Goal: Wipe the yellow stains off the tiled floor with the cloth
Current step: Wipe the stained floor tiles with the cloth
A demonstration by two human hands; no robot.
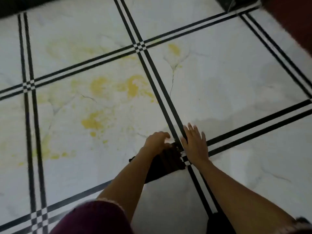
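The left hand grasps the cloth, the right hand lies flat, its grip released; the person should press down, sweeping far-left across the yellow stains.

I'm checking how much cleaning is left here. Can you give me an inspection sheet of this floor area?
Surface: white marbled tiled floor with black double stripes.
Job's things: yellow stains spread over the left tiles, with a small one on the tile to their right. A dark cloth lies on the floor, short of the stains.
Clutter: nothing seen.
Hands: left hand at the cloth's far end, fingers curled, grip unclear. Right hand flat on the stripes beside the cloth, its fingers straight.
Cables: nothing seen.
Surroundings: maroon garment at the bottom edge; reddish-brown surface at top right.
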